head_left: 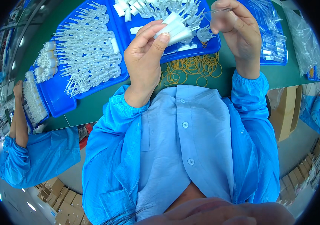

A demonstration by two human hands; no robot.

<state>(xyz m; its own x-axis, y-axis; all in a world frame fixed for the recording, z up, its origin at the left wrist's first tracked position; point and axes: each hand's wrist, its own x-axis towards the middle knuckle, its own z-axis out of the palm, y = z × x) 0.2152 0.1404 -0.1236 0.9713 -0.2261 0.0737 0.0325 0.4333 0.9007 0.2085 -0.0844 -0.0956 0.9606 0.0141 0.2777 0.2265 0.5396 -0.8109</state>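
My left hand [145, 52] is closed around a small fan of white cylindrical pieces [176, 28], pinched between thumb and fingers. Thin pale stems stick out from their right ends. My right hand [242, 32] is raised to the right of them, its thumb and fingers pinching a thin clear plastic piece [220, 10], whose exact shape is hard to make out. Below both hands, a blue tray [205, 48] holds white stemmed parts [205, 34] and short white cylinders [122, 7]. Yellow rubber bands [190, 69] lie loose on the green table between the tray and my body.
On the left, a blue tray [60, 107] carries many white stemmed parts [92, 48]; bundled white pieces [47, 62] sit beyond. A blue tray [279, 62] of clear plastic pieces and a clear bag [304, 41] lie right. Co-workers' sleeves [51, 150] show at both sides.
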